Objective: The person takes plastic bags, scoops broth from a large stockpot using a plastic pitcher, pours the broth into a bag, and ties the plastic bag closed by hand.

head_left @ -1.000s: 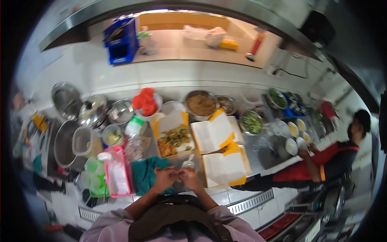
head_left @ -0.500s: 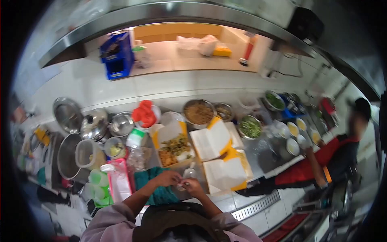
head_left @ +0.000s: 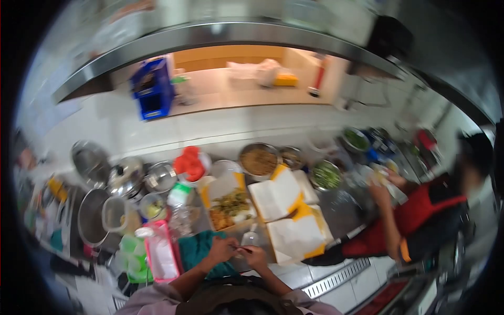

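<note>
My left hand [head_left: 223, 249] and my right hand [head_left: 255, 257] meet over the counter's near edge, fingers pinched together. Between the fingertips is something small and thin, too blurred to name. Just beyond them lies a clear plastic thing [head_left: 252, 239] with a white handle-like end; its kind is unclear. A teal cloth [head_left: 197, 252] spreads under and beside my left hand. Farther on, a yellow and white takeaway box [head_left: 232, 207] stands open with greens and browned food in it. To its right, two more such boxes, an upper one [head_left: 275, 197] and a lower one [head_left: 296, 236], lie open.
A pink-rimmed tray [head_left: 164, 257], green cups [head_left: 131, 249] and plastic tubs [head_left: 115, 214] crowd the left. Steel bowls of brown food [head_left: 258, 159] and chopped greens [head_left: 326, 175] line the back. A co-worker in red and black [head_left: 394, 223] stands at right, hands over the counter.
The view has tilted, so the counter sits lower in frame. My hands stay together, the small thing between them now showing darker. The co-worker's arms have reached farther over the counter.
</note>
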`<state>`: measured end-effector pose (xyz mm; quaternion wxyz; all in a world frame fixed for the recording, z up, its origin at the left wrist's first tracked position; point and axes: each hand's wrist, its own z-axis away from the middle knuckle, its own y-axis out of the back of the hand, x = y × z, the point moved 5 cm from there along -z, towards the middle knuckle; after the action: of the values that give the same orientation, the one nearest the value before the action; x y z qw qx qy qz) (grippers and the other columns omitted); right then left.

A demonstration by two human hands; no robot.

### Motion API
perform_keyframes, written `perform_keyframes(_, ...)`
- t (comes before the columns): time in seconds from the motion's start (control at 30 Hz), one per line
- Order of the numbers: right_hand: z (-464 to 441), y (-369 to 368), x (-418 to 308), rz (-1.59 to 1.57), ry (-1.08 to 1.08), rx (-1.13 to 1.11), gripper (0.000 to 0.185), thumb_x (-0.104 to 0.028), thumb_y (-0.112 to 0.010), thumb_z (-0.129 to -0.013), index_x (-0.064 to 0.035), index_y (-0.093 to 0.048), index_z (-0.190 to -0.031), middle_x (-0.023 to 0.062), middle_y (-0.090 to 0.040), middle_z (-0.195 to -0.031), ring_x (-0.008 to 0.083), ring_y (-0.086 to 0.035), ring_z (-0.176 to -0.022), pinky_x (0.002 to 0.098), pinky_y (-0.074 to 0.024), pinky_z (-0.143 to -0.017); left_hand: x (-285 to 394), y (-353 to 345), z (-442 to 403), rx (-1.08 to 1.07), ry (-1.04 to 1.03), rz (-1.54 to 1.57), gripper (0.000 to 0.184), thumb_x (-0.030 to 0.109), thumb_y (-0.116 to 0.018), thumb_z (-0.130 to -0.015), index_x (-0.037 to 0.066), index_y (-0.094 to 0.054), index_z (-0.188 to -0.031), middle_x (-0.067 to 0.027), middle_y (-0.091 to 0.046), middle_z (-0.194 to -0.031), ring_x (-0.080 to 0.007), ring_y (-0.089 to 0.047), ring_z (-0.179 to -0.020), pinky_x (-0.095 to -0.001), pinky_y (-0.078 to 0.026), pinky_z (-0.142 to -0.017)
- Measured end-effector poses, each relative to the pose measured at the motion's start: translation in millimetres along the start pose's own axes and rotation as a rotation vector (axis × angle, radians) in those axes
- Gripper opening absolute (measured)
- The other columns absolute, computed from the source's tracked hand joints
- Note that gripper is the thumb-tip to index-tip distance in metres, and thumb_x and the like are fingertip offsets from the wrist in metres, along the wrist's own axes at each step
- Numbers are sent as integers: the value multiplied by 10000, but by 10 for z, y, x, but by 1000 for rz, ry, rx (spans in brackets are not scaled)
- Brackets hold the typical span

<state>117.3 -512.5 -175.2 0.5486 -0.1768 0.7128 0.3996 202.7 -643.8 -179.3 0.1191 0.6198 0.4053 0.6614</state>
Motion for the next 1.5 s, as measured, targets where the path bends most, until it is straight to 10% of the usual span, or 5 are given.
perform_keyframes(0.3, -79, -65, 206, 2, -40, -4, 131, -101, -679, -741, -9, -636, -825, 173, -645, -780, 283, -663, -713, 354, -510, -652, 9, -93, 16, 32, 137, 196, 167, 78, -724, -666, 24, -567, -685, -108, -604, -599, -249, -600, -533, -290, -462, -533)
perform_keyframes(0.8, -21, -203, 259, 137, 136, 33, 125, -102, -649, -747, -36, -615, -847, 154, -600, -796, 335, -617, -759, 407, -488, -664, -21, -47, 66, 77, 153, 18, 342, 86, -730, -645, 25, -401, -580, -146, -514, -549, -324, -540, -510, -389, -433, -512)
perform_keyframes(0.93, 76, -211, 70, 363, 264, 54, 116, -163, -635, -767, -84, -647, -851, 137, -571, -866, 321, -593, -840, 433, -484, -735, -80, -44, 96, 96, 290, 102, 368, 83, -749, -686, 33, -396, -593, -126, -504, -550, -168, -540, -526, -341, -434, -508)
perform_keyframes(1.3, -2, -326, 3, 590, 145, -102, 169, -212, -628, -761, -81, -623, -867, 126, -607, -800, 326, -628, -767, 435, -516, -684, -80, 29, 131, 87, 315, 106, 393, 74, -760, -697, 31, -375, -633, -129, -479, -570, -131, -506, -580, -323, -423, -525)
perform_keyframes(1.5, -40, -287, -69, 549, 298, -134, 193, -208, -598, -793, -99, -618, -951, 131, -628, -814, 306, -639, -767, 432, -518, -664, -368, -141, 179, 143, 210, 574, 250, -43, -711, -707, 37, -487, -783, -88, -652, -829, -153, -617, -741, -283, -486, -648)
